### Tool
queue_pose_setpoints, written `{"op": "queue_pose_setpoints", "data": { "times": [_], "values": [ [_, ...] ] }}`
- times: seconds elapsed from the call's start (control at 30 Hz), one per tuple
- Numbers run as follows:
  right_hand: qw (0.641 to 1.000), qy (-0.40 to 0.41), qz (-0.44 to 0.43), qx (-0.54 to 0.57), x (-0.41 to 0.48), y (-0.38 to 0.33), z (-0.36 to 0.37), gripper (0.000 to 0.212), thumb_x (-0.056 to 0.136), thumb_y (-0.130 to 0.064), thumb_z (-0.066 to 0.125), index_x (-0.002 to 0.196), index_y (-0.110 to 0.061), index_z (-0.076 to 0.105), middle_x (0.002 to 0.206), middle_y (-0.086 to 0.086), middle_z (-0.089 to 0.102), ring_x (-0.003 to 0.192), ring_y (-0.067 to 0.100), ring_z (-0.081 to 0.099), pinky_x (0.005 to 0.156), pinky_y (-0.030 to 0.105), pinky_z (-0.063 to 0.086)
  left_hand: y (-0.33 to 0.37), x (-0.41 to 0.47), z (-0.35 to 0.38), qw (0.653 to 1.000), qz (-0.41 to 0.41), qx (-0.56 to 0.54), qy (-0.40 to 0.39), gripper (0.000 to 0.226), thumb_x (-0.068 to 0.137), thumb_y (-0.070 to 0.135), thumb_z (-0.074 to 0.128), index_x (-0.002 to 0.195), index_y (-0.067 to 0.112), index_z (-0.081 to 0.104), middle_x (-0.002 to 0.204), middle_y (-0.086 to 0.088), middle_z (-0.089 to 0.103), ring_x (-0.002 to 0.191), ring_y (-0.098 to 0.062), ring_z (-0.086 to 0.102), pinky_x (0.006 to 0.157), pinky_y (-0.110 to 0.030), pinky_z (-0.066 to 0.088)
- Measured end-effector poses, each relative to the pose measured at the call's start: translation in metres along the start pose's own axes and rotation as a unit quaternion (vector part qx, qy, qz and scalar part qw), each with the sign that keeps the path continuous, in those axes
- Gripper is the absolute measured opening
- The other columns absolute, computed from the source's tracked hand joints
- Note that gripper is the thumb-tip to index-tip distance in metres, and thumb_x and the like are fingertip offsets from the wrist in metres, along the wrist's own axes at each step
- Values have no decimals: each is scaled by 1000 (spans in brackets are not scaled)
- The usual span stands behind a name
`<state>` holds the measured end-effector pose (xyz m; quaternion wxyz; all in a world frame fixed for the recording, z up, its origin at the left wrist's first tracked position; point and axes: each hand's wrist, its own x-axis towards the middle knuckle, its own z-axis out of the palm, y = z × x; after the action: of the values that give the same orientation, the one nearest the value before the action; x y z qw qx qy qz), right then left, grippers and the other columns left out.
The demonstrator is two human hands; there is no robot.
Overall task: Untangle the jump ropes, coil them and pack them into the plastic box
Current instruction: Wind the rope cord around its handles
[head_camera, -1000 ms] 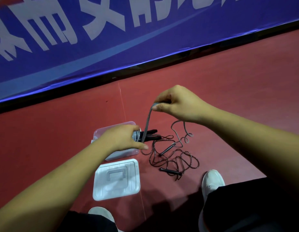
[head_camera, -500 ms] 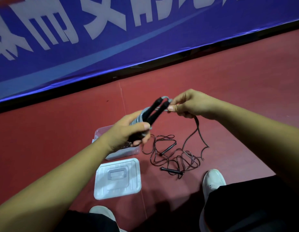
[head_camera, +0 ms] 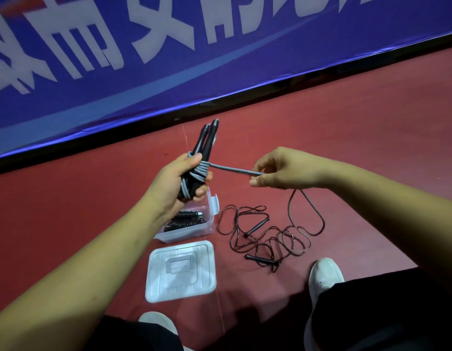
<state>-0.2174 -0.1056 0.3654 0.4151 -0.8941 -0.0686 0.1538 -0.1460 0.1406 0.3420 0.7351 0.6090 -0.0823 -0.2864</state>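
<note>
My left hand (head_camera: 178, 179) grips a grey jump rope (head_camera: 202, 171) wound in several turns around its two black handles, which point up and away. My right hand (head_camera: 275, 171) pinches the free grey strand and holds it taut to the right of the bundle. Below my left hand stands the clear plastic box (head_camera: 192, 230) on the floor, with a coiled black rope inside. To its right a thin black jump rope (head_camera: 268, 235) lies in a loose tangle with both handles showing; one strand rises toward my right hand.
The box's white lid (head_camera: 180, 271) lies flat in front of the box. My white shoes (head_camera: 325, 276) and dark trousers fill the bottom edge. A blue banner (head_camera: 219, 59) runs along the far side of the red floor.
My left hand has lifted and turned the bundle so the handles point upward. My right hand has moved right and down, drawing the grey strand out sideways.
</note>
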Motion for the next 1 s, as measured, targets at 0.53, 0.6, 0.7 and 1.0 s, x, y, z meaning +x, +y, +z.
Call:
{"op": "queue_pose_setpoints", "data": {
  "times": [0.53,0.6,0.7,1.0],
  "values": [
    [981,89,-145,-96,1,-32,14,12,86,-8,63,86,-10,75,62,-4,59,51,7,49,49,16,34,-4,-6,15,674,62,736,-4,24,78,40,67,95,30,54,84,-4,66,71,-25,61,62,-36,53],
    [982,95,-146,-77,2,-31,11,14,85,-6,64,88,-12,76,72,-3,69,62,9,61,57,19,45,-6,-9,21,658,54,750,-35,32,77,55,68,93,29,59,80,1,65,70,-21,62,60,-32,52],
    [989,88,-119,-11,8,-26,6,9,85,-5,70,90,-12,74,72,-5,70,59,6,59,58,18,46,-10,-13,24,678,58,728,-81,37,78,63,62,84,26,62,77,2,64,67,-16,60,55,-30,44],
    [992,37,-91,83,16,-5,0,9,82,-13,77,84,-9,70,59,4,60,54,17,51,52,26,43,0,-23,16,787,102,568,-219,18,80,39,70,85,30,55,75,0,61,58,-12,56,57,-30,46]
  ]
}}
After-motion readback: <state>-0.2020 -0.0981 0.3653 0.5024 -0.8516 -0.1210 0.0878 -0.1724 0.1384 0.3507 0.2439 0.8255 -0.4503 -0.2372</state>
